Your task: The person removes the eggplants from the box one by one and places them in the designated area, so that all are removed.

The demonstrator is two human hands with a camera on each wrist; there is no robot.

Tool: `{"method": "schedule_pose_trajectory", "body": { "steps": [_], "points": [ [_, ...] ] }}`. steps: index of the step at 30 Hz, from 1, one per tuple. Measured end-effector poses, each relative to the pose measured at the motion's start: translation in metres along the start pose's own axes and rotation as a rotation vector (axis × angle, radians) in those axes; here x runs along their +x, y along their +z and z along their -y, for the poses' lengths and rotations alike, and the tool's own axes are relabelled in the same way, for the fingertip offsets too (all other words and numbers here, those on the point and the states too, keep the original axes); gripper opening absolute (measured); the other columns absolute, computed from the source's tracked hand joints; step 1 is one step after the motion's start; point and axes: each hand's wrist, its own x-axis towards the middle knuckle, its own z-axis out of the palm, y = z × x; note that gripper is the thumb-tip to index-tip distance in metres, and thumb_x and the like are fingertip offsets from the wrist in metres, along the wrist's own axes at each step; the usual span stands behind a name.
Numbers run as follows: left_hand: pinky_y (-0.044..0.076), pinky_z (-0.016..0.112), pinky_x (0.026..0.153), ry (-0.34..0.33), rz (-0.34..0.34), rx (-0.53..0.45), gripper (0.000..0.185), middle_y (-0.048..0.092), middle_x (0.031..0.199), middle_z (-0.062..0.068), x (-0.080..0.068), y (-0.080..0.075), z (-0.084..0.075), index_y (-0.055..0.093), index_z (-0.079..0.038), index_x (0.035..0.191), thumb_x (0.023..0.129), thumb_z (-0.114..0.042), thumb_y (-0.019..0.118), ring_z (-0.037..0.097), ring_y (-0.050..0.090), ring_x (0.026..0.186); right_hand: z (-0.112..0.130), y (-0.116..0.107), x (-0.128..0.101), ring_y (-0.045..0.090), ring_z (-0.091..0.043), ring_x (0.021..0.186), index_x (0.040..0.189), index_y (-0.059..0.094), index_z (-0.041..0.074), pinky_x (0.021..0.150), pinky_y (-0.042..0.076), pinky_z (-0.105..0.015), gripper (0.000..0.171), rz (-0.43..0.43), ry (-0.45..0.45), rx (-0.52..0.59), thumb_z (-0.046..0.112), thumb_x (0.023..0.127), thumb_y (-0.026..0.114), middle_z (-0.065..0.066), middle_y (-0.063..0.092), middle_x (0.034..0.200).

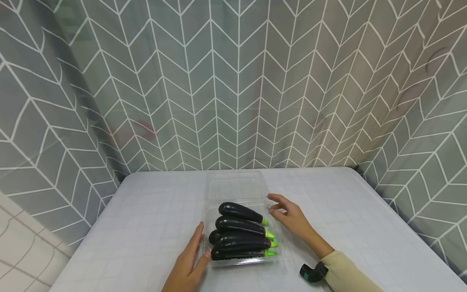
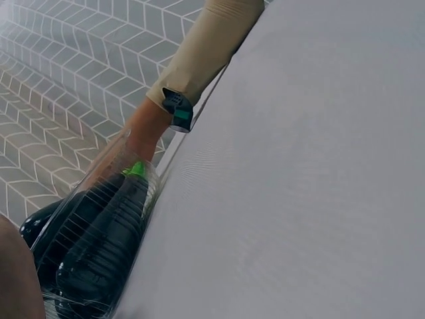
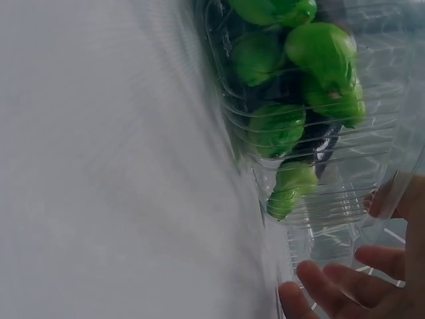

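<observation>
The left hand (image 1: 187,263) lies at the bottom middle of the head view. Its fingers (image 1: 197,237) are straight and close together, flat on the worktop (image 1: 365,227), and the thumb touches the left side of the box (image 1: 243,261). It looks like it stops the box from sliding that way.

The right hand (image 1: 290,217) is right of the middle, at the far right corner of the box. Its fingers (image 3: 332,289) are a little bent and spread apart. In the right wrist view the tips rest on the clear plastic near the hinge, but they do not wrap round it. I think this hand steadies the box from the other side.

The box is clear plastic and sits in the middle of the worktop, between the two hands. Its lid (image 1: 235,187) is open and lies flat behind it, higher in the frame.

Inside are dark purple eggplants (image 1: 238,237), piled side by side. Their green stems (image 1: 270,243) all point right, so they fit snugly along the box.

A wrist camera (image 1: 310,272) is strapped on the right arm, next to a tan sleeve (image 1: 346,273). A grey curtain (image 1: 233,81) with white zigzag lines hangs behind the worktop.
</observation>
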Motion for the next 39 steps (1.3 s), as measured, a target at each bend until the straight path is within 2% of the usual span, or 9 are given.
{"method": "schedule_pose_trajectory", "body": {
  "steps": [2, 4, 5, 10, 14, 21, 27, 34, 39],
  "points": [
    [0.025, 0.045, 0.105, -0.012, -0.002, 0.004, 0.067, 0.018, 0.152, -0.008, -0.001, 0.0, 0.0, 0.017, -0.024, 0.15, 0.095, -0.03, 0.054, 0.016, 0.028, 0.133, -0.009, 0.002, 0.001, 0.059, -0.031, 0.099, 0.13, 0.053, 0.013, 0.075, 0.052, -0.038, 0.042, -0.039, 0.016, -0.043, 0.015, 0.09, 0.064, -0.012, 0.056, 0.123],
    [0.028, 0.048, 0.104, -0.023, -0.004, 0.011, 0.067, 0.02, 0.151, -0.005, -0.001, 0.0, 0.0, 0.017, -0.024, 0.15, 0.095, -0.033, 0.054, 0.02, 0.031, 0.132, -0.018, 0.004, 0.003, 0.059, -0.029, 0.1, 0.129, 0.054, 0.013, 0.074, 0.052, -0.037, 0.043, -0.092, -0.023, -0.106, 0.018, 0.088, 0.066, -0.009, 0.056, 0.124],
    [0.028, 0.049, 0.104, -0.027, -0.004, 0.01, 0.068, 0.021, 0.151, -0.004, -0.001, 0.0, -0.001, 0.017, -0.024, 0.15, 0.094, -0.034, 0.054, 0.021, 0.032, 0.132, -0.023, 0.004, 0.003, 0.058, -0.027, 0.103, 0.128, 0.054, 0.013, 0.075, 0.052, -0.037, 0.043, -0.121, -0.057, -0.141, 0.019, 0.087, 0.066, -0.008, 0.056, 0.125],
    [0.029, 0.053, 0.102, -0.039, -0.003, 0.01, 0.068, 0.022, 0.151, 0.0, -0.001, 0.001, -0.003, 0.017, -0.024, 0.15, 0.094, -0.034, 0.054, 0.026, 0.033, 0.131, -0.012, 0.001, 0.005, 0.048, -0.02, 0.118, 0.124, 0.059, 0.009, 0.084, 0.047, -0.039, 0.042, -0.208, -0.26, -0.271, 0.014, 0.083, 0.068, -0.003, 0.051, 0.132],
    [0.028, 0.052, 0.103, -0.037, -0.007, 0.008, 0.068, 0.021, 0.151, -0.003, 0.0, 0.0, -0.003, 0.018, -0.025, 0.15, 0.094, -0.031, 0.055, 0.024, 0.032, 0.132, 0.0, 0.006, 0.003, 0.049, -0.019, 0.117, 0.12, 0.062, 0.013, 0.087, 0.046, -0.038, 0.04, -0.18, -0.411, -0.259, 0.01, 0.081, 0.068, -0.004, 0.055, 0.128],
    [0.028, 0.048, 0.104, 0.003, -0.011, 0.006, 0.067, 0.02, 0.151, -0.005, -0.001, 0.001, -0.002, 0.019, -0.022, 0.15, 0.095, -0.033, 0.054, 0.02, 0.03, 0.132, 0.016, 0.022, 0.0, 0.059, -0.017, 0.094, 0.113, 0.062, 0.01, 0.065, 0.051, -0.03, 0.034, -0.059, -0.594, -0.129, 0.004, 0.08, 0.066, -0.004, 0.063, 0.109],
    [0.027, 0.048, 0.104, -0.014, 0.0, 0.006, 0.066, 0.02, 0.151, -0.006, 0.0, 0.001, -0.002, 0.019, -0.023, 0.15, 0.095, -0.038, 0.053, 0.019, 0.03, 0.133, 0.02, 0.029, -0.004, 0.059, -0.015, 0.083, 0.11, 0.064, 0.009, 0.063, 0.051, -0.031, 0.029, 0.021, -0.584, -0.087, 0.008, 0.082, 0.068, 0.0, 0.064, 0.106],
    [0.03, 0.054, 0.101, 0.013, -0.002, 0.031, 0.065, 0.024, 0.151, 0.003, -0.001, 0.002, -0.002, 0.02, -0.02, 0.15, 0.096, -0.038, 0.05, 0.028, 0.034, 0.13, 0.019, 0.031, -0.008, 0.06, -0.013, 0.095, 0.114, 0.063, 0.012, 0.07, 0.053, -0.032, 0.029, 0.117, -0.501, -0.113, 0.016, 0.085, 0.069, 0.003, 0.063, 0.11],
    [0.03, 0.053, 0.101, -0.009, 0.004, 0.023, 0.064, 0.025, 0.15, 0.002, -0.001, 0.001, -0.002, 0.02, -0.022, 0.15, 0.095, -0.036, 0.052, 0.027, 0.035, 0.13, 0.02, 0.031, -0.01, 0.059, -0.011, 0.099, 0.118, 0.062, 0.013, 0.075, 0.052, -0.033, 0.031, 0.153, -0.44, -0.13, 0.02, 0.088, 0.066, 0.004, 0.062, 0.115]
  ]
}}
